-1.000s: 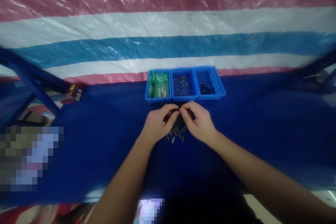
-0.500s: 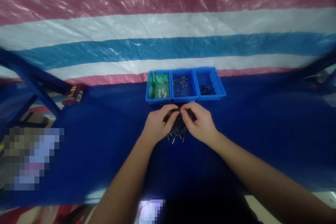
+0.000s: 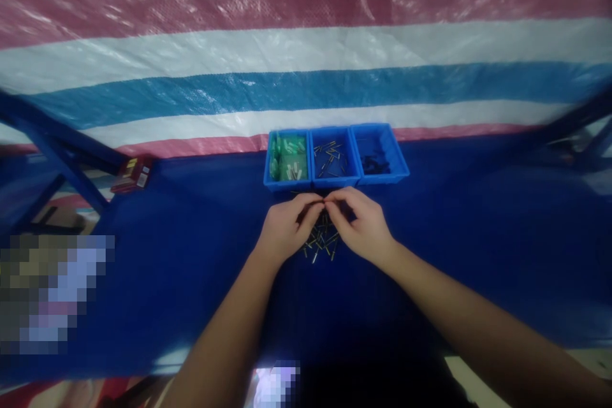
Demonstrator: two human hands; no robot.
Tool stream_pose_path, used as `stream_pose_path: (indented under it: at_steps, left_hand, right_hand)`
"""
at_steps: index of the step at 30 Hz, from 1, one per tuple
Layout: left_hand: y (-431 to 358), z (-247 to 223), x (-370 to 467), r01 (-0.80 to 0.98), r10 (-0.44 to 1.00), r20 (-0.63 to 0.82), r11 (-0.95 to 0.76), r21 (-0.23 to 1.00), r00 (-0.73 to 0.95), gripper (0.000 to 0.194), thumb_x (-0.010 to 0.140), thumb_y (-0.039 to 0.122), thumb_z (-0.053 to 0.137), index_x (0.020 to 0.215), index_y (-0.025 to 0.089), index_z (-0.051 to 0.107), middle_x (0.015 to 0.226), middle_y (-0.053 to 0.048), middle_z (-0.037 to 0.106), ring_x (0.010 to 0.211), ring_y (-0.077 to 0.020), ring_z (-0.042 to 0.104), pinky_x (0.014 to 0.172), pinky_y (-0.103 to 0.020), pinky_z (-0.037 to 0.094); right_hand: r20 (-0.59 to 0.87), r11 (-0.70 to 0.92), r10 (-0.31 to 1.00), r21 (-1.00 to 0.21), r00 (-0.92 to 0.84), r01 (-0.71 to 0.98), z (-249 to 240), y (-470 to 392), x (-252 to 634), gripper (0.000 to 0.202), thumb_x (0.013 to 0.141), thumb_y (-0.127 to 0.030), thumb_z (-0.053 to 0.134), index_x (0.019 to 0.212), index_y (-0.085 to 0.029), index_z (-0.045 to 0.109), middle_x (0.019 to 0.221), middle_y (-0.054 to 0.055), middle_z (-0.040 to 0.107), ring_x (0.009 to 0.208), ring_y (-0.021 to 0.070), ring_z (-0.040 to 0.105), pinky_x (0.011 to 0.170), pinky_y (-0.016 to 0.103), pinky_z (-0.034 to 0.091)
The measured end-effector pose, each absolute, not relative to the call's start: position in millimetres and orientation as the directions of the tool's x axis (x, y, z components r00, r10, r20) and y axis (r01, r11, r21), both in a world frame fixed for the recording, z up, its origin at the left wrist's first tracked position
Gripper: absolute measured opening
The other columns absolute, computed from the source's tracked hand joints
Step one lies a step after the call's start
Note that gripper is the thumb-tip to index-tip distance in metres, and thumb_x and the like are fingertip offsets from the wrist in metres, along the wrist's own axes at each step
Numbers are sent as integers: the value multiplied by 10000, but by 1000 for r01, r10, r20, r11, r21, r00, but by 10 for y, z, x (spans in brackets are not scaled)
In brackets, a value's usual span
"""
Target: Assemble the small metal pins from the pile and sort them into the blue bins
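My left hand (image 3: 288,224) and my right hand (image 3: 362,222) meet at their fingertips, both pinched closed; whatever they hold is too small to make out. Just below the fingers, a pile of thin metal pieces (image 3: 321,241) lies on the blue table (image 3: 201,236). Beyond my hands stand three blue bins side by side. In the left bin (image 3: 289,186) are a green bag and small pale pieces. The middle bin (image 3: 336,182) has thin metal pieces in it, and the right bin (image 3: 385,178) contains small dark pieces.
A dark red box (image 3: 132,174) sits at the table's left, beside a blue metal frame (image 3: 71,159). Behind the table hangs a striped plastic sheet (image 3: 306,51). Another blue frame bar (image 3: 574,108) stands at the far right.
Both hands remain together over the pile, with their fingertips shifted very slightly. The whole view has moved a little, and the bins appear slightly further left.
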State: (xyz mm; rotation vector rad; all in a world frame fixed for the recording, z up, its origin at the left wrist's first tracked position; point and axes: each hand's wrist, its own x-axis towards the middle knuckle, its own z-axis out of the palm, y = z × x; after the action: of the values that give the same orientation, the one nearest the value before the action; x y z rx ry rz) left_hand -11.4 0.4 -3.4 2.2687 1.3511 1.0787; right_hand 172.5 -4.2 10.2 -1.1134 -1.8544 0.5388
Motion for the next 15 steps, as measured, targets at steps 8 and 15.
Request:
stream_pose_path:
  at_steps: [8, 15]
  left_hand:
    - [8, -43, -115, 635, 855, 439, -506, 583, 277, 186, 987, 334, 526, 1023, 210, 661, 858, -2, 745, 670, -111, 679, 653, -218, 495]
    - [1, -19, -106, 609, 846, 457, -521, 598, 276, 168, 974, 329, 549, 983, 204, 661, 786, 11, 721, 633, -102, 652, 621, -213, 481]
  right_hand:
    - [485, 517, 852, -721, -198, 461, 98, -45, 1718, 82, 937, -215, 588, 963, -220, 666, 893, 45, 698, 752, 161, 639, 642, 293, 536]
    - [520, 548, 832, -710, -195, 442, 73, -34, 1719, 110, 914, -184, 616, 979, -232, 691, 983, 61, 714, 899, 193, 674, 775, 352, 576]
